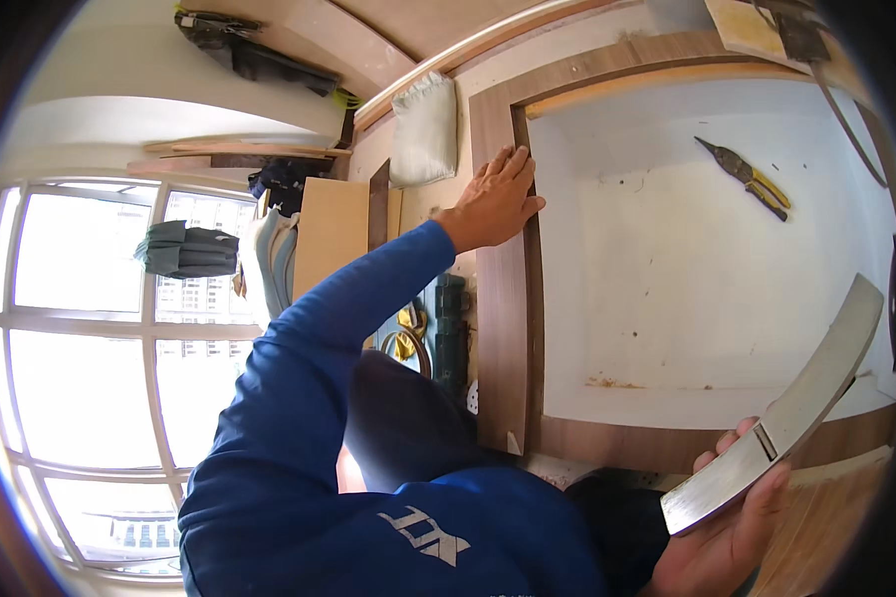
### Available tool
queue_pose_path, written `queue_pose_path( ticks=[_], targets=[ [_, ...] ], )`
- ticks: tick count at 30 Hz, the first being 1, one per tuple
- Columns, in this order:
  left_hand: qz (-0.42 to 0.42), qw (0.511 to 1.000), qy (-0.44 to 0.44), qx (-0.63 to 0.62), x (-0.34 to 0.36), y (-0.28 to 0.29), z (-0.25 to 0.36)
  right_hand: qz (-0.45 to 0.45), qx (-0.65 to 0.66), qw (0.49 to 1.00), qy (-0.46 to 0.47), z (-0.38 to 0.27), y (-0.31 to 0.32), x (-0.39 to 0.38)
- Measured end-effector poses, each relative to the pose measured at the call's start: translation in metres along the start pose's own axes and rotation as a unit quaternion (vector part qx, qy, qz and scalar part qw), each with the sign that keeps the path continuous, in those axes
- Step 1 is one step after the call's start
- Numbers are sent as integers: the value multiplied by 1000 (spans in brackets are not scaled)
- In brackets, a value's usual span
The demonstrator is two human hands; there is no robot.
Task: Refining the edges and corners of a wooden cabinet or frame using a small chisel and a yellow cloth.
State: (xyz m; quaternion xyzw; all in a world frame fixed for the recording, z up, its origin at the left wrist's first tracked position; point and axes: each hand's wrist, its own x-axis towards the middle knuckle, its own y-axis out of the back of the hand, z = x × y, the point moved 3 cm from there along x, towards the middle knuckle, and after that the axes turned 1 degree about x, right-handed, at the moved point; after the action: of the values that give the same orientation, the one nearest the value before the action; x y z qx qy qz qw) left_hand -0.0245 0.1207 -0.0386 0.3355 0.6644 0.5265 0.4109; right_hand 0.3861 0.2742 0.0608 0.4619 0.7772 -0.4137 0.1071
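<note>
My left hand [498, 194] lies with fingers extended on the left edge of a brown wood-grain frame [503, 328] around a white recessed box [627, 269]. My right hand [752, 507] grips a hand plane [806, 378] at the lower right, its long pale metal sole with a slot turned up toward me. Pliers or snips [752, 184] with yellow and black handles lie inside the box at its upper right, beside a few small specks of debris.
A pale pillow-like bag [423, 129] lies left of the frame, with tan boards [334, 239], dark green cases [451, 338] and yellow-black items [408, 328] nearby. A window grid [149, 398] fills the left side. A board with dark metal hardware [767, 25] is at the top right.
</note>
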Motion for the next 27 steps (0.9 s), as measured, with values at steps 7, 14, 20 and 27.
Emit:
queue_pose_path(
  ticks=[7, 14, 20, 27],
  targets=[
    [57, 989, 126, -44, 40, -16, -23, 14, 18, 1000, -7, 5, -1, 4],
    [76, 992, 86, -60, 34, -15, -40, -31, 59, 998, -8, 5, -3, 6],
    [92, 995, 35, -27, 48, 11, -40, -18, 56, 998, -10, 5, -4, 6],
    [-37, 990, -35, 135, 80, 16, -56, -23, 39, 999, -15, 6, -4, 5]
  ],
)
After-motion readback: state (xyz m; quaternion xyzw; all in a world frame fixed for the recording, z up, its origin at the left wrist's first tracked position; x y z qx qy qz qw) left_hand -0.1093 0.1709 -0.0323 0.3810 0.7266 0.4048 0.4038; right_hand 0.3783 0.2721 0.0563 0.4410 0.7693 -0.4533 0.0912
